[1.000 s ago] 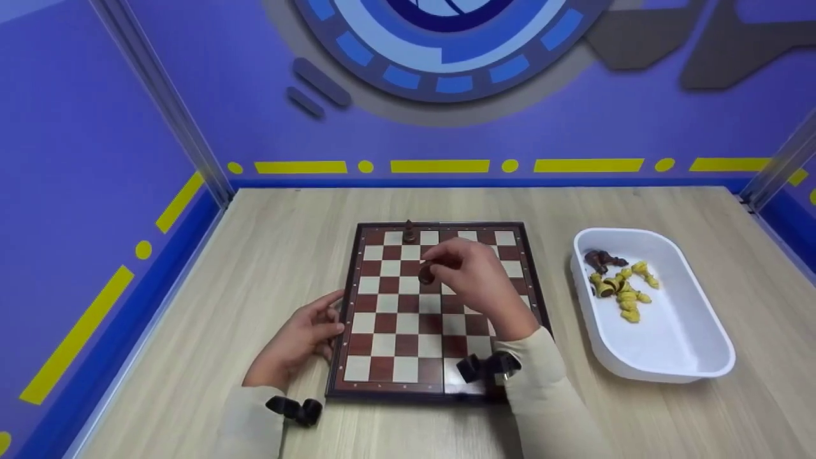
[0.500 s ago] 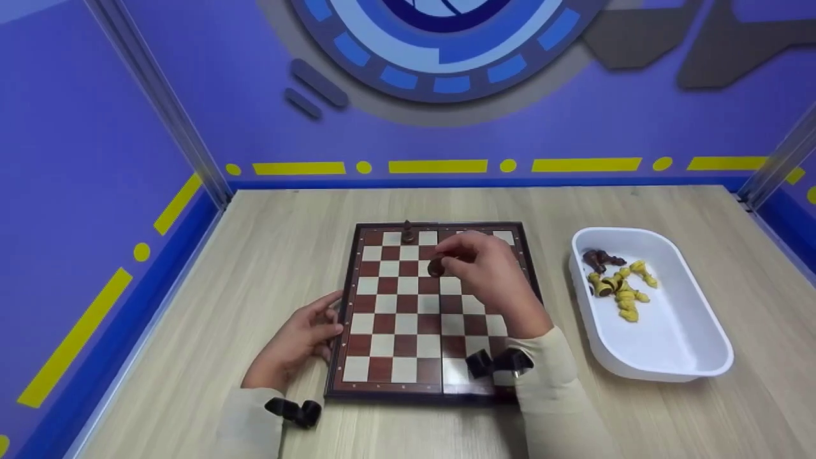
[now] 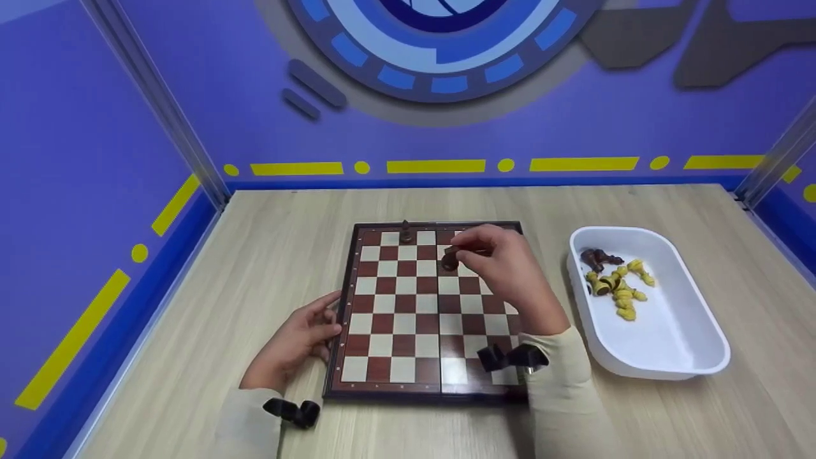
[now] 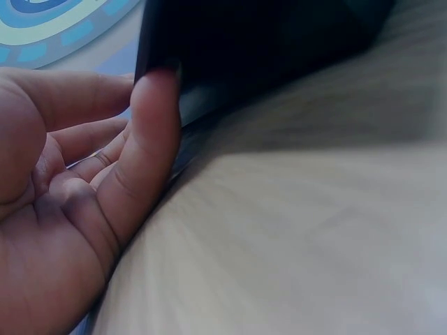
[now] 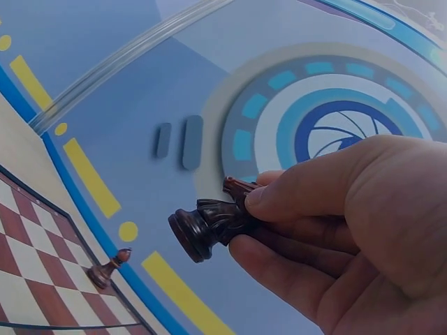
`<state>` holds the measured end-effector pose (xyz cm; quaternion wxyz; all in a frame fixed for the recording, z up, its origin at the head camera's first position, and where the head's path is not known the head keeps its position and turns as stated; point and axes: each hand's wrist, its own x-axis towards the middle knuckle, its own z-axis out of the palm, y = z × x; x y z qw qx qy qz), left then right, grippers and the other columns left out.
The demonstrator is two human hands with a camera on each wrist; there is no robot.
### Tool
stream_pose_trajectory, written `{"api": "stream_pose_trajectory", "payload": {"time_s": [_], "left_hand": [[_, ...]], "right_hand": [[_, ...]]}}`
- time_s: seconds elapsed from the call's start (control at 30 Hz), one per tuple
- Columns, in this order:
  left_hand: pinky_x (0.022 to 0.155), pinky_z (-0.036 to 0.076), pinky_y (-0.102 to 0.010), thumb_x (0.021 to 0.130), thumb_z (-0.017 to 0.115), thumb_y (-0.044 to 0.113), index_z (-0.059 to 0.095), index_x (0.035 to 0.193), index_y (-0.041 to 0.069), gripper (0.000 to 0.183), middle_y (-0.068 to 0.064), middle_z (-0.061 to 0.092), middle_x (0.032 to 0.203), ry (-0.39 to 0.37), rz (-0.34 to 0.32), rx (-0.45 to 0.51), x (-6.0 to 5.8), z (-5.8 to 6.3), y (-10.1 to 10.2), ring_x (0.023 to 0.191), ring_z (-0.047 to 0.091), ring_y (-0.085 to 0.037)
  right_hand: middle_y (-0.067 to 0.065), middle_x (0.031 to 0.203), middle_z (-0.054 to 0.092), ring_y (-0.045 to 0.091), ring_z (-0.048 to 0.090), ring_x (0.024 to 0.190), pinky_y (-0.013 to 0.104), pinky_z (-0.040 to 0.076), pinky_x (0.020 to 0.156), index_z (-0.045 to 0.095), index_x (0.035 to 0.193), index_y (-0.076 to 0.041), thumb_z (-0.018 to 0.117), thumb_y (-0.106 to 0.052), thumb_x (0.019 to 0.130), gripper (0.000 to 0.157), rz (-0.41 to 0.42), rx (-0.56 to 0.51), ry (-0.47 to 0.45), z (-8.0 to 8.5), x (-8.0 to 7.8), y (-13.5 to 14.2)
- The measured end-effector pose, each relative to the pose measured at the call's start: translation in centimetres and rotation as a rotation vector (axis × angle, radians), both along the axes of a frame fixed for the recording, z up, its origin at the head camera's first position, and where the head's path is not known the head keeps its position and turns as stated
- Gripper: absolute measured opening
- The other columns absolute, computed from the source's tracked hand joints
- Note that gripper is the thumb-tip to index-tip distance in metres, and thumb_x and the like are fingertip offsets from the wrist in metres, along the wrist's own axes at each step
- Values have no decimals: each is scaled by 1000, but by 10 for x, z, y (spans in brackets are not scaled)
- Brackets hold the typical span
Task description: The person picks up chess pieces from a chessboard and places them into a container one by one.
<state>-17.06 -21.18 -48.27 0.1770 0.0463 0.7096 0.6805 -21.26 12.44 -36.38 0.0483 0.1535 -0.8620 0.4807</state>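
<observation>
My right hand [image 3: 510,268] pinches a dark brown chess knight [image 5: 216,223] between thumb and fingers, held tilted with its base pointing left in the right wrist view. In the head view that hand is over the far right half of the chessboard [image 3: 383,324]. A dark bishop [image 3: 406,233] stands upright on the far row, left of the knight. Beside the board's left edge, my left hand [image 3: 290,341] touches the rim with thumb and index fingertips; the other fingers are bent. The left wrist view shows the thumb [image 4: 150,118] against the board's dark side.
Right of the board sits a white plastic tray [image 3: 676,371]. Several yellow chess pieces [image 3: 625,299] and a few dark pieces [image 3: 598,258] lie in its far left part. A blue patterned wall [image 3: 433,137] closes off the table's far side.
My right hand has carried the knight rightward and slightly away, from the left-centre squares to the far right half. The left hand stays at the board's edge.
</observation>
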Motion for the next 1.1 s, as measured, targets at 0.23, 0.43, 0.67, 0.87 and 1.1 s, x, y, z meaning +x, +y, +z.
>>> {"api": "stream_pose_trajectory", "payload": {"time_s": [0.23,0.43,0.67,0.87,1.1], "left_hand": [[45,52,-30,87,57,6,28,143,20,64,-3,44,98,-25,23,-25,2,1,1,58,53,-11],[44,52,-30,87,57,6,28,143,19,65,-4,45,98,-20,23,-22,1,0,1,59,52,-11],[45,52,-30,86,58,5,30,142,20,64,-4,44,98,-33,39,-28,1,0,1,60,52,-11],[46,52,-31,86,57,5,31,142,20,63,-5,45,97,-24,38,-39,1,1,1,60,53,-12],[45,52,-30,86,58,5,31,142,19,63,-4,43,98,-22,35,-27,1,0,0,61,52,-11]], "right_hand": [[0,95,67,13,63,81,28,52,66,68,99,-18,64,-13,83,17,-6,-33,-31,2,0,10],[2,98,65,15,61,84,29,51,71,67,100,-17,63,-12,84,17,-27,-28,-38,4,1,19],[4,98,66,15,62,87,26,51,73,67,100,-15,63,-11,84,17,-26,-40,-33,4,-1,29],[2,97,67,13,63,87,28,50,75,67,101,-15,63,-15,85,17,-26,-31,-33,6,0,38],[-1,96,66,13,61,84,28,50,71,67,100,-18,64,-18,84,17,-75,-3,-22,8,4,47]]}}
